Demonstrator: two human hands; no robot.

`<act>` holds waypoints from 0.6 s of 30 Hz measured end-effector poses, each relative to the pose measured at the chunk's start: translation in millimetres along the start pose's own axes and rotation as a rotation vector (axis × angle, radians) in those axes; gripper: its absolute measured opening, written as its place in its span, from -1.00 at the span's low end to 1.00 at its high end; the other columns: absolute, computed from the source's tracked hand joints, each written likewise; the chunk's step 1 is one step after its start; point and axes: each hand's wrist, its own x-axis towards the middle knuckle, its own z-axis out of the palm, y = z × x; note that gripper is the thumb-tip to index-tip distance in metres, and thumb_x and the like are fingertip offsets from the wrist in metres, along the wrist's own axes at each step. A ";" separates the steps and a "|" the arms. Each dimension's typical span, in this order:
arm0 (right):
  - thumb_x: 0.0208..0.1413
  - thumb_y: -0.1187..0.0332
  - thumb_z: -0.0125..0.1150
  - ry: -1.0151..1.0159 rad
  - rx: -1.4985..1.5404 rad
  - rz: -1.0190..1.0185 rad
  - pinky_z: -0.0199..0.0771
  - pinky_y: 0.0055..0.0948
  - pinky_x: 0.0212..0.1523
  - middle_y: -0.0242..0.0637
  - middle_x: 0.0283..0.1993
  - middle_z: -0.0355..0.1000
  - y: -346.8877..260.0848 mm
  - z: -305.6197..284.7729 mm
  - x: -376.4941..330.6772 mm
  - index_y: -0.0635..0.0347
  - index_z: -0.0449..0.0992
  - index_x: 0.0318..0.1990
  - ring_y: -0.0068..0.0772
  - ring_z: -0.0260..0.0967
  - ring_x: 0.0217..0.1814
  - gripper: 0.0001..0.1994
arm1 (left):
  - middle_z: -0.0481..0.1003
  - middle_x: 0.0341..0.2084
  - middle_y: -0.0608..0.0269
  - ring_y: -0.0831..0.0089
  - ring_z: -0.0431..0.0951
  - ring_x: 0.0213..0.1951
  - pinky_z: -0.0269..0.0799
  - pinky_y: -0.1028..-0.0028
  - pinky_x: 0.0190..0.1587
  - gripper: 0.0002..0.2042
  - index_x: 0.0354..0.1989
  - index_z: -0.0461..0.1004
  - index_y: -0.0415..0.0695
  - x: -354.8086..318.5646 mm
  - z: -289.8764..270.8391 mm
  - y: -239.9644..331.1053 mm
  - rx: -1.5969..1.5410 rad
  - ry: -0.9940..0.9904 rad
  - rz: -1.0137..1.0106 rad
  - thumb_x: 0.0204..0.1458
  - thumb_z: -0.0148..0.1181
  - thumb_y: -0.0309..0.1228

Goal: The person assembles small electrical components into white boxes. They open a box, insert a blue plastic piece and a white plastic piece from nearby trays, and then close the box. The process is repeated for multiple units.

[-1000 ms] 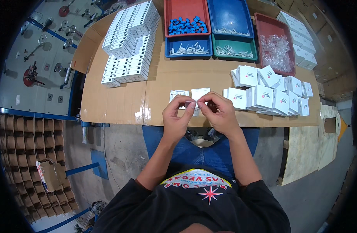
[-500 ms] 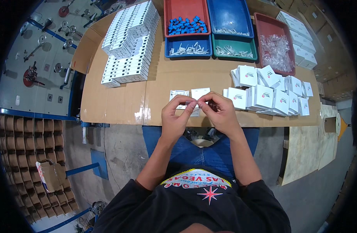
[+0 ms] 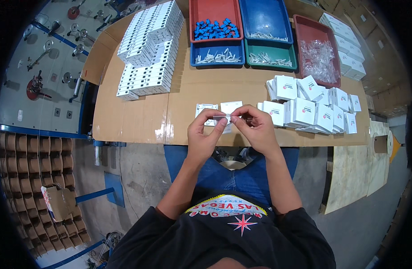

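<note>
Over the near edge of the cardboard-covered table, my left hand [image 3: 203,134] and my right hand [image 3: 258,130] meet fingertip to fingertip. Both pinch a small clear plastic bag [image 3: 227,127]; its exact contents are too small to make out. Just beyond the fingers lie a white square frame [image 3: 206,107] with cut-outs, on the left, and a plain white square plate [image 3: 231,106], on the right. My fingers partly cover both of these.
White boxed units [image 3: 148,49] stand stacked at left. Trays hold blue parts [image 3: 215,29], white pins [image 3: 219,56] and clear plastic bags [image 3: 318,58]. White square pieces [image 3: 303,111] are piled at right, with white cartons [image 3: 349,58] behind.
My fingertips have shifted slightly apart, and more of the clear plastic shows between them. My right hand has moved a little to the right. The trays and piles are unchanged.
</note>
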 end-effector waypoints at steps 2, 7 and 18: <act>0.21 0.47 0.36 0.006 -0.013 -0.007 0.20 -0.69 -0.48 -0.52 -0.35 0.53 0.5 -0.8 -0.2 0.25 0.62 -0.16 -0.83 0.30 -0.40 -0.90 | 0.56 -0.23 0.24 0.51 0.52 -0.11 0.41 0.49 0.02 -0.90 -0.15 0.56 -0.28 1.1 -1.7 2.2 0.025 -0.023 0.004 0.21 0.28 -0.57; 0.20 0.47 0.35 -0.005 -0.055 -0.032 0.12 -0.69 -0.50 -0.56 -0.40 0.47 4.7 0.0 0.1 0.25 0.62 -0.17 -0.85 0.19 -0.47 -0.91 | 0.60 -0.27 0.25 0.51 0.56 -0.15 0.43 0.49 0.00 -0.91 -0.18 0.59 -0.28 1.5 -3.2 2.8 0.043 -0.021 -0.008 0.20 0.29 -0.54; 0.19 0.49 0.35 0.022 -0.031 0.028 0.12 -0.68 -0.49 -0.57 -0.39 0.47 4.8 3.7 1.1 0.27 0.60 -0.18 -0.85 0.17 -0.47 -0.91 | 0.62 -0.22 0.22 0.49 0.59 -0.12 0.47 0.47 -0.01 -0.87 -0.11 0.61 -0.30 0.1 -4.2 -0.4 -0.003 -0.037 -0.081 0.27 0.21 -0.52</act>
